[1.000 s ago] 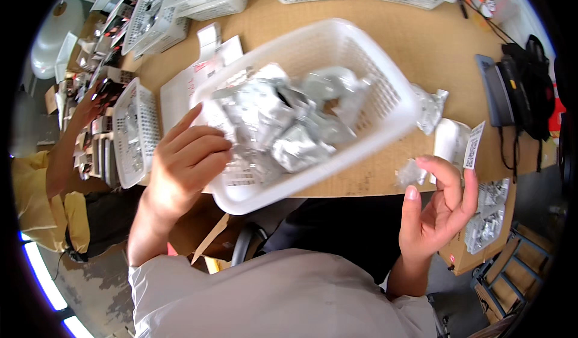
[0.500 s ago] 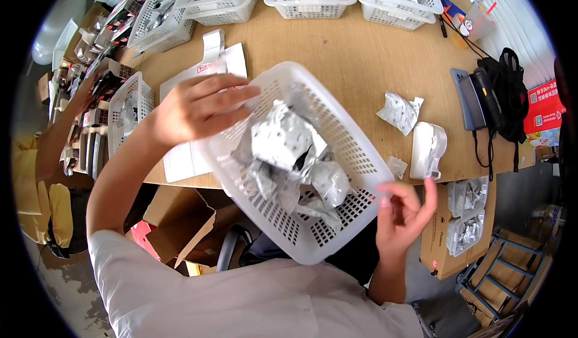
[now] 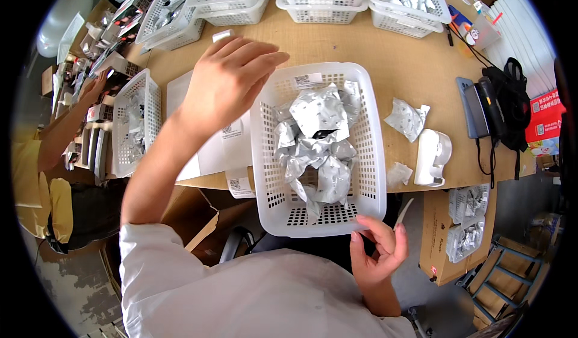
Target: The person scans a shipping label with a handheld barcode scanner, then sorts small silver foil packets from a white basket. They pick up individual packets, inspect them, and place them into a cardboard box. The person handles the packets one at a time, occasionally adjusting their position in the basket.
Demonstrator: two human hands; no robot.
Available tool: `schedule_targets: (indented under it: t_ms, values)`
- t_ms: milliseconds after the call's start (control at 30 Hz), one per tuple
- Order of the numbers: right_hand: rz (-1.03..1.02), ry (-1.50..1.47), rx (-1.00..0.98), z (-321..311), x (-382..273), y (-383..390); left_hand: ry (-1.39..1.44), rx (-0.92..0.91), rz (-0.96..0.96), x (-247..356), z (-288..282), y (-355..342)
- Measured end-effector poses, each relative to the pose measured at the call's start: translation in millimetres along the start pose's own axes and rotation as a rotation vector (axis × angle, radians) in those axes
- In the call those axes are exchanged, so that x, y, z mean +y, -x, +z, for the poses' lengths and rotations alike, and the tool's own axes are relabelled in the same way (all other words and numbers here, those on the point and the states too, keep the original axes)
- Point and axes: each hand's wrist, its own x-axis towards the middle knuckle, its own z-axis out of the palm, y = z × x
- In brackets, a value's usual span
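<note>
A white perforated basket (image 3: 379, 151) stands before me, holding several crumpled silver foil packets (image 3: 319, 112). A white label (image 3: 309, 80) is on its far inner wall. My left hand (image 3: 232, 76) is raised near the basket's far left corner, fingers stretched out, nothing visible in them. Below it lie white label sheets (image 3: 198, 115), with a label strip (image 3: 239, 183) hanging over the table edge. My right hand (image 3: 379, 253) is by the basket's near right corner, fingers curled. A thin white label-like slip (image 3: 404, 212), seen nearly edge-on, sticks up at one fingertip.
More baskets (image 3: 325, 3) of foil packets line the table's far side. To the right lie a foil packet (image 3: 407, 119), a white tape dispenser (image 3: 432, 157) and a black bag (image 3: 510, 91). Another person's arm (image 3: 66, 124) reaches in at left. An open carton (image 3: 192, 217) sits below the table.
The basket has turned from slanted to nearly straight. My left hand has come off its rim area and moved up and right; my right hand has moved down and left, a white slip now showing at it.
</note>
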Motion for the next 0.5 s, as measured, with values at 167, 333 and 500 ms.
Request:
schedule_targets:
  t_ms: [167,333,500]
  values:
    - [-0.034,-0.042,0.012,-7,-1,-11,0.005,-0.002,-0.306,41,-13,44]
    - [0.013,0.035,0.074,-15,1,-26,0.201,-0.021,-0.401,95,-4,45]
    - [0.068,0.022,0.204,-16,0,-44,0.163,-0.072,-0.308,112,17,32]
